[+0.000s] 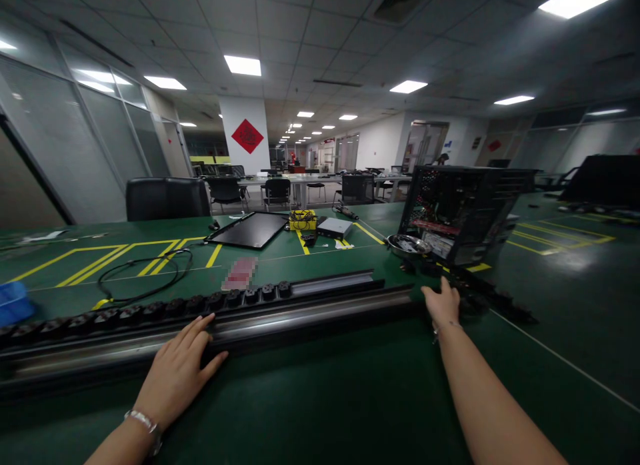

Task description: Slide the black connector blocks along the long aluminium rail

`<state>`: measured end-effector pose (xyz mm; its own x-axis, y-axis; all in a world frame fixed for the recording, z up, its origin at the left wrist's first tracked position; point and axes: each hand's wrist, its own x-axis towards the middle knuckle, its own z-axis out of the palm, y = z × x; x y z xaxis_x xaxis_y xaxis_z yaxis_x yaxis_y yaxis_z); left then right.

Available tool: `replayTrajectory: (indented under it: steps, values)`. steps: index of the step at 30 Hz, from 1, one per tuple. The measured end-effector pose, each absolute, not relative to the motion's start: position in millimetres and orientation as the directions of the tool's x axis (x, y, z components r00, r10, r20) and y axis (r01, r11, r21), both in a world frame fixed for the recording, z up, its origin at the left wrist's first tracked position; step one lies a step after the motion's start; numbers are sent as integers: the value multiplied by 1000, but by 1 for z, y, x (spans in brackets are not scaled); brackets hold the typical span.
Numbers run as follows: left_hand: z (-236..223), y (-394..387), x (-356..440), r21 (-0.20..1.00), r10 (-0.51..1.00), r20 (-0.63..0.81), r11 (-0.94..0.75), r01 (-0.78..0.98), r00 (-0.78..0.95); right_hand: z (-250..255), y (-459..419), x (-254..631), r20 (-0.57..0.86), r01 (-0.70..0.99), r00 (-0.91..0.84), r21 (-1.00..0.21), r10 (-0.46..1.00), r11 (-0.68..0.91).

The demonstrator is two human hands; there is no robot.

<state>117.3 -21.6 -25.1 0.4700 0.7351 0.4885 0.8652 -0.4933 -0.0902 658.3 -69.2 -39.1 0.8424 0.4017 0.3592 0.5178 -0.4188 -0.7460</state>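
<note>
A long black rail with a shiny metal channel (320, 316) lies across the green table in front of me. My left hand (179, 366) rests on its near side, fingers stretched out and thumb apart. Behind it lies a second rail (335, 283) with a row of small black roller-like parts (175, 308) along it. Past the right end of the rail, my right hand (443, 305) has its thumb and fingers apart, beside a strip of dark parts (500, 300). The fingertips there are partly blurred, and I see nothing held.
An open computer case (465, 212) stands at the right behind a metal bowl (409, 244). Further back are a black panel (253, 229), a yellow box (303, 219), a grey drive (335, 227) and a looped black cable (145, 295). A blue bin (15, 302) sits far left.
</note>
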Motion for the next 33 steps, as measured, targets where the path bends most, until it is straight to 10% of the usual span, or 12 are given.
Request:
replayTrajectory:
  steps: [9, 17, 33]
  values:
    - [-19, -28, 122, -67, 749, 478, -489, 870, 458, -15, -70, 621, 426, 704, 683, -601, 594, -378]
    - [-20, -33, 138, -117, 639, 520, -604, 788, 567, 5, -70, 526, 630, 956, 159, -290, 760, 39]
    - [-14, -48, 151, 49, 631, 353, -749, 660, 690, 32, 29, 441, -57, 935, -291, -231, 955, 271]
